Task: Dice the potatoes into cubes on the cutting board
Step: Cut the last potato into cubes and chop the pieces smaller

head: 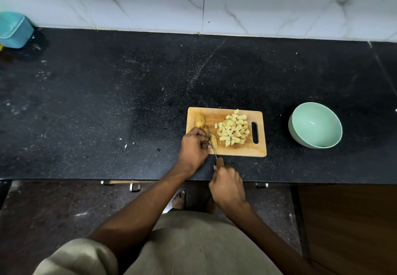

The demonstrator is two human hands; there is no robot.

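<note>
Now left grip (193,146) pinches potato (213,140); right grip (226,185) clasps knife (211,140) slicing it.

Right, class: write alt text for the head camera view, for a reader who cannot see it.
A person's left hand holds a potato piece on a wooden cutting board while the right hand cuts it with a knife. Diced cubes and an uncut potato lie on the board; a green bowl stands to its right.

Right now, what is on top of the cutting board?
On the cutting board: a pile of potato cubes, a whole potato, and a potato piece under the knife. The left hand hides part of it.
</note>
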